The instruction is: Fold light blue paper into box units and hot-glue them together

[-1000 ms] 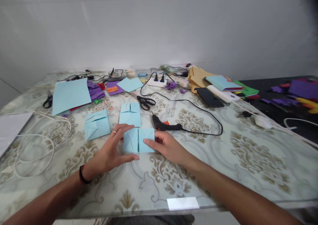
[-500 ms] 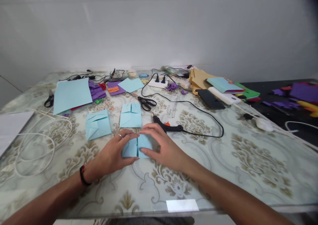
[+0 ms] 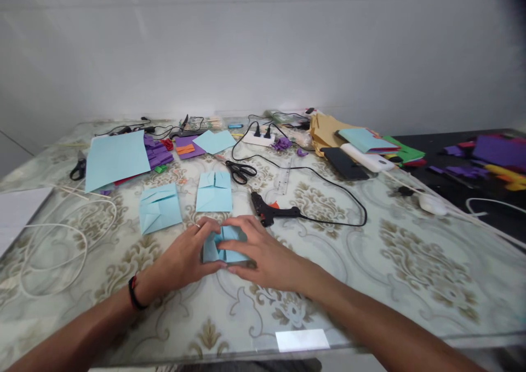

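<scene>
My left hand [image 3: 183, 259] and right hand [image 3: 263, 254], fingers half-curled, hold the folded light-blue paper square [image 3: 234, 254] at its left and right sides.

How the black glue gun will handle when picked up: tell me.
The glue gun looks rigid, likely hard plastic. Its attached cord will probably drag and tug behind. Lying flat on its side, it seems unlikely to roll.

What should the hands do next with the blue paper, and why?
Maybe the right hand could gently lift the middle slit's edge: one of its fingers is at that slit, and the left hand holds the left side of the blue paper.
</scene>
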{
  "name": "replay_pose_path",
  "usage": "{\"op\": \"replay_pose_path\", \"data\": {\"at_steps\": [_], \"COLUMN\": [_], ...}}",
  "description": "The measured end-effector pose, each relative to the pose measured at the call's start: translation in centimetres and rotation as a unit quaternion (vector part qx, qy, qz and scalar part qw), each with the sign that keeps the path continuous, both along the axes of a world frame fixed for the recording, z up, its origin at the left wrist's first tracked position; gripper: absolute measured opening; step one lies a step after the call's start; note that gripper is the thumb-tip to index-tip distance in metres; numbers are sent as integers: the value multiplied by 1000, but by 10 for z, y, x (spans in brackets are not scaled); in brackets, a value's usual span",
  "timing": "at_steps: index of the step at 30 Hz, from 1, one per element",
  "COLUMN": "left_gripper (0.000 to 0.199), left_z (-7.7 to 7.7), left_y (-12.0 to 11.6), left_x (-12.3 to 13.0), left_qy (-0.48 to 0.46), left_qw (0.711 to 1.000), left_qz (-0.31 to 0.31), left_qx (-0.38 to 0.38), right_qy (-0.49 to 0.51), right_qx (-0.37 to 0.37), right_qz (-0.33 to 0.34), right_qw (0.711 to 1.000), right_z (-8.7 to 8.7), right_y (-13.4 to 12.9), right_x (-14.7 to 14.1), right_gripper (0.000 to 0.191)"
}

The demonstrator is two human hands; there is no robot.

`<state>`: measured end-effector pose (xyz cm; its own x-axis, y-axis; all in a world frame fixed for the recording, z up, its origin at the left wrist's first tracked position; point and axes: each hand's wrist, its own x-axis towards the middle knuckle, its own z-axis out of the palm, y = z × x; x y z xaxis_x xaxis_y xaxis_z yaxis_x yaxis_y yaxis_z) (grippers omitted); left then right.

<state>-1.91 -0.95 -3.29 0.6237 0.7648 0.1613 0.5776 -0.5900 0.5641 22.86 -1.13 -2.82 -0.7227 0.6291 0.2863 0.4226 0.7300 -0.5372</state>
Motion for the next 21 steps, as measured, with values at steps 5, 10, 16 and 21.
{"op": "replay_pose_path", "data": {"at_steps": [5, 10, 16, 21], "left_gripper": [54, 59, 58, 54], "left_z": [-1, -3, -2, -2], "left_y": [0, 2, 7, 11], "left_x": [1, -2, -5, -7], "left_qy": [14, 20, 12, 10], "left_qw": [1000, 1000, 999, 997], "left_qz": [-1, -6, 24, 52], "left_qx": [6, 20, 37, 62], "right_qy": [-7, -11, 4, 19], "right_qx": [-9, -23, -11, 21], "right_qz": [-19, -45, -119, -152], "right_qw": [1000, 999, 993, 988], "right_z": [1, 4, 3, 1], "right_y": [-1, 0, 8, 14], "right_x": [-1, 0, 6, 9], "right_gripper": [30, 28, 17, 11]}}
